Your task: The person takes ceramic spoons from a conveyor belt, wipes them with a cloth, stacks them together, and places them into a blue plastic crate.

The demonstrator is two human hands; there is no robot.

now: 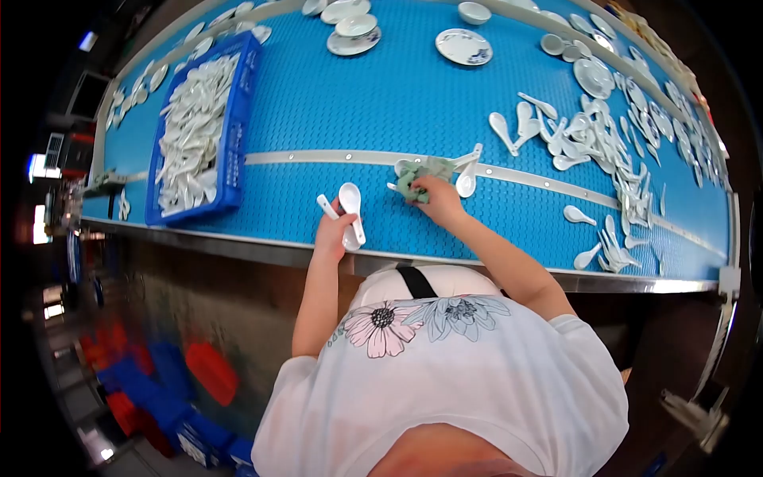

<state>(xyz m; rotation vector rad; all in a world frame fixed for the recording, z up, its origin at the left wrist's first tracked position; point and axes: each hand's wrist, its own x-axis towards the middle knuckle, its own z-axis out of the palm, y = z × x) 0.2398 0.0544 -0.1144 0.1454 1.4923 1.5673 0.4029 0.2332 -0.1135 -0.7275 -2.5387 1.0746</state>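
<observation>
My left hand is closed around white ceramic soup spoons, close to the near edge of the blue belt. At least two spoons show in it, one bowl up and one handle pointing away. To the right, my right hand grips a crumpled green cloth on the belt. White spoons lie against and partly under this cloth, including one spoon just right of it. Part of what the cloth covers is hidden.
A blue crate full of white spoons stands at left. A large spoon pile spreads over the blue belt at right. Plates and bowls sit farther back. A pale divider strip crosses the belt.
</observation>
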